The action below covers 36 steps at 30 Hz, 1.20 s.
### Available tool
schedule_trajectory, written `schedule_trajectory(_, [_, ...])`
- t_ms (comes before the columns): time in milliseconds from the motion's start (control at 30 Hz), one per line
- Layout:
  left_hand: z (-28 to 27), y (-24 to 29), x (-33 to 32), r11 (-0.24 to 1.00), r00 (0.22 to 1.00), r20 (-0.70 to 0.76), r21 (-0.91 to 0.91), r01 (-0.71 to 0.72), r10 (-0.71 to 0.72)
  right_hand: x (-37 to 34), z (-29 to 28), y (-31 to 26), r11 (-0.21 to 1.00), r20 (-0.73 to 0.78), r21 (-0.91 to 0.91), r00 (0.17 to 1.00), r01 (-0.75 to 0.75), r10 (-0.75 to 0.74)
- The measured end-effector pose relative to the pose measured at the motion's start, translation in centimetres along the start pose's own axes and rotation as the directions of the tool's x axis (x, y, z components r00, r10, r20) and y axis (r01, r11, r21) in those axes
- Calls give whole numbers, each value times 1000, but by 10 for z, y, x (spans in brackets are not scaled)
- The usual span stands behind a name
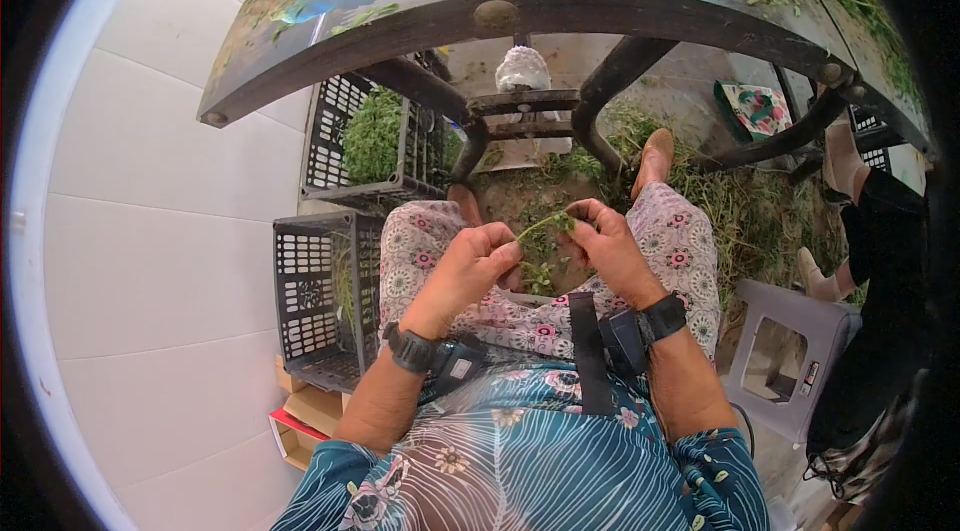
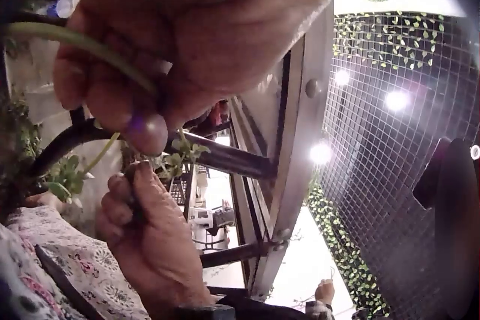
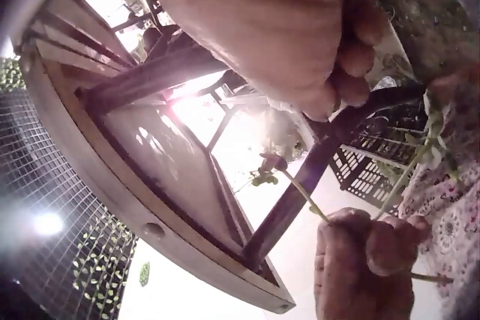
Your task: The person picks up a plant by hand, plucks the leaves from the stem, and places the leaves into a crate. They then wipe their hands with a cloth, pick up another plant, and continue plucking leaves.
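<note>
A green leafy sprig (image 1: 541, 229) spans the gap between the two hands, above the lap. My left hand (image 1: 475, 256) pinches its stem between thumb and fingers; in the left wrist view the pale green stem (image 2: 90, 48) curves out past the palm. My right hand (image 1: 610, 249) has its fingers curled at the sprig's leafy end, thumb and forefinger close together. Small leaves (image 2: 178, 159) show beside those fingertips in the left wrist view. From the left hand (image 3: 367, 264) in the right wrist view, more than one thin stem sticks out.
Ahead stands a dark-edged table (image 1: 640, 6) strewn with greens. Black crates (image 1: 320, 286) stand at the left, one holding a heap of greens (image 1: 375, 136). Cut stems (image 1: 760, 221) litter the floor at the right, near a grey stool (image 1: 745, 361) and another person's legs (image 1: 880, 261).
</note>
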<state>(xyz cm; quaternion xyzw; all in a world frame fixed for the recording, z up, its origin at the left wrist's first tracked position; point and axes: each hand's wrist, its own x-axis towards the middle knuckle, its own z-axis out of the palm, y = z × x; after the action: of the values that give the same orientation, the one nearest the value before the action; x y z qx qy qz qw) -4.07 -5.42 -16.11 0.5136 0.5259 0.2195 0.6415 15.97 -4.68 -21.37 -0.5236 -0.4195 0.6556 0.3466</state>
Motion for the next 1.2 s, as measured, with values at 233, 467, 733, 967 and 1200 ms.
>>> schedule_trajectory(233, [2,-3,2,1000,999,36,13,-18,18,-6,3,-11,962,14,273,999,30,-35])
schedule_trajectory(467, [2,0,1,1000,1000,11,25,-10,10,-4,8,-5,998,134,21,989,52,-55])
schedule_trajectory(733, [1,-4,3,1000,1000,0,29,-10,10,-11,11,-21,988,60,72,989,134,-139])
schedule_trajectory(967, [-1,-6,3,998,1000,-9,57,-10,11,-11,3,-20,989,149,141,987,45,-66])
schedule_trajectory(1200, [-1,-4,2,1000,1000,-20,29,-6,7,-7,4,-11,884,144,-258,921,389,-363])
